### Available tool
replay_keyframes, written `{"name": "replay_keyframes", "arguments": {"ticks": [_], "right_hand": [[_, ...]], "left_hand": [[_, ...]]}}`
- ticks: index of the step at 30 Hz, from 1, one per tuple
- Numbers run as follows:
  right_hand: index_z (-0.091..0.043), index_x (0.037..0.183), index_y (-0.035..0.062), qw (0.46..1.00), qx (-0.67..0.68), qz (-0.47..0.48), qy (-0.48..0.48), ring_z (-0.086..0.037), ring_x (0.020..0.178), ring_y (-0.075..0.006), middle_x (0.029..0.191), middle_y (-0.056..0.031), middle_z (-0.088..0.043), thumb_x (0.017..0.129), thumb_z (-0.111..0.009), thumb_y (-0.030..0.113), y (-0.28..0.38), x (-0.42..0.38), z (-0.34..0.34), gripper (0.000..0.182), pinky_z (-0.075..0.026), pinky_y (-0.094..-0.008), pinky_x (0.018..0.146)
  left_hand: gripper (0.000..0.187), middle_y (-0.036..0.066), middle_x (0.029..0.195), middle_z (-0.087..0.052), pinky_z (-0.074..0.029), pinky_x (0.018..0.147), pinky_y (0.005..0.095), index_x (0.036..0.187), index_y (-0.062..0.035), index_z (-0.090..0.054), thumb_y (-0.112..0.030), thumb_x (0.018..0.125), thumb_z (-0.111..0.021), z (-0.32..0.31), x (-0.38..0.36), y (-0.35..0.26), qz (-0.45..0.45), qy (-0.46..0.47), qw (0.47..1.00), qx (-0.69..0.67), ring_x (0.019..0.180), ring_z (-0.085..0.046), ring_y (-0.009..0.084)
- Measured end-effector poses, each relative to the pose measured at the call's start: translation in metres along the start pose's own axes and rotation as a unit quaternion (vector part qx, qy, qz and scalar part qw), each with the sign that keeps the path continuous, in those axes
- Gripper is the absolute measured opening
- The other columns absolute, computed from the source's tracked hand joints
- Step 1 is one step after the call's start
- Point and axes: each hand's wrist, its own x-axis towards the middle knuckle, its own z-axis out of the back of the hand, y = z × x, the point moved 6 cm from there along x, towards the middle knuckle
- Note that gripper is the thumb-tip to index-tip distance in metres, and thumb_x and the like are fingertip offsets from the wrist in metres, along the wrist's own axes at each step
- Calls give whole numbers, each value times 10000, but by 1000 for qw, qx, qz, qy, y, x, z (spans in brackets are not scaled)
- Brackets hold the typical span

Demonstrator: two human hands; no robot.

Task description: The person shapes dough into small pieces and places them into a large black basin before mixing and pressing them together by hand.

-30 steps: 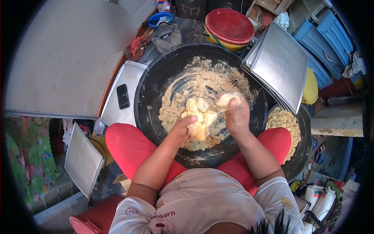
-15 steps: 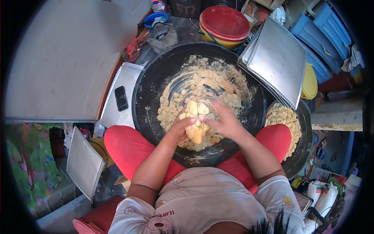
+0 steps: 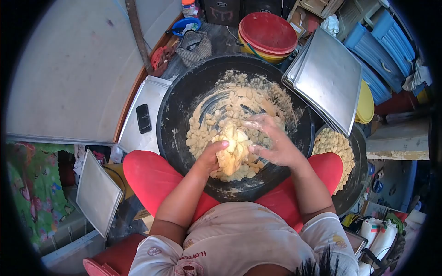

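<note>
My left hand [image 3: 211, 155] is closed around the side of a pale yellow, lumpy mass of dough [image 3: 233, 149], held up over a wide black tub [image 3: 169, 124]. Just right of the dough, my right hand [image 3: 276, 143] has its fingers spread, dusted with flour, with the thumb near the dough's edge. Many small dough pieces [image 3: 198, 134] and loose flour cover the tub's bottom below both hands.
A second black tub [image 3: 357, 184] with dough pieces stands at the right. Metal trays [image 3: 329, 76] lean over the big tub's right rim. A phone [image 3: 143, 118] rests on trays at the left. Red and yellow basins [image 3: 268, 34] stand behind.
My right hand has moved right, off the dough, and its fingers have spread. My left hand still holds the dough. A dark post now shows at upper left.
</note>
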Motion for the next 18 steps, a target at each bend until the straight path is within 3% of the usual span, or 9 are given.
{"name": "replay_keyframes", "arguments": {"ticks": [4, 6, 10, 12, 15, 16, 18], "right_hand": [[-506, 1222, 55, 998, -35, -30, -38, -437, 1156, -281, 1179, -153, -493, 786, -669, 175, -13, 1, -15, 481, -299, -356, 1016], [-498, 1210, 38, 991, 53, -110, 57, -496, 1089, -253, 1087, -131, -544, 807, -652, 164, -39, -3, -29, 450, -356, -335, 968], [-504, 1172, 39, 991, 84, -100, 15, -543, 974, -186, 1010, -95, -572, 849, -612, 169, -36, 3, -25, 365, -412, -309, 886], [-539, 1097, 44, 938, 235, -144, -211, -540, 906, -135, 996, -77, -566, 873, -589, 193, -44, 1, -8, 274, -424, -283, 831], [-583, 1044, 25, 892, 308, -205, -260, -526, 962, -167, 1031, -81, -547, 841, -623, 192, -53, -4, 20, 266, -427, -299, 844], [-583, 1044, 25, 892, 309, -205, -259, -526, 962, -167, 1031, -81, -547, 841, -623, 192, -61, -6, 25, 266, -427, -299, 844], [-585, 1044, 25, 955, 194, -142, -174, -527, 917, -183, 1001, -78, -531, 813, -657, 223, -68, -4, 25, 313, -437, -313, 814]], "left_hand": [[611, 153, 1155, -539, -488, 868, 387, 1299, -5, -379, -155, 765, -634, -16, -1, -2, -22, 30, 997, 64, 1023, -580, 242], [648, 162, 1137, -547, -502, 844, 400, 1307, -7, -357, -155, 743, -639, -15, 0, 3, -2, 27, 997, 79, 989, -594, 266], [642, 165, 1135, -551, -494, 860, 396, 1295, -13, -373, -167, 730, -637, -8, 0, 7, 42, 30, 996, 68, 997, -589, 278], [608, 154, 1152, -548, -475, 890, 383, 1286, -8, -393, -151, 744, -628, -7, 1, 6, 51, 45, 997, 41, 1037, -572, 263], [603, 167, 1153, -553, -471, 897, 393, 1278, -4, -406, -174, 739, -616, -9, 2, 4, 32, 71, 997, 13, 1043, -568, 288], [603, 173, 1158, -552, -465, 905, 401, 1276, -3, -410, -197, 741, -611, -6, 3, 5, 32, 53, 998, 8, 1044, -568, 296], [605, 179, 1163, -551, -458, 913, 408, 1274, -2, -413, -221, 744, -606, -5, 3, 6, 33, 36, 999, 3, 1045, -567, 305]]}}
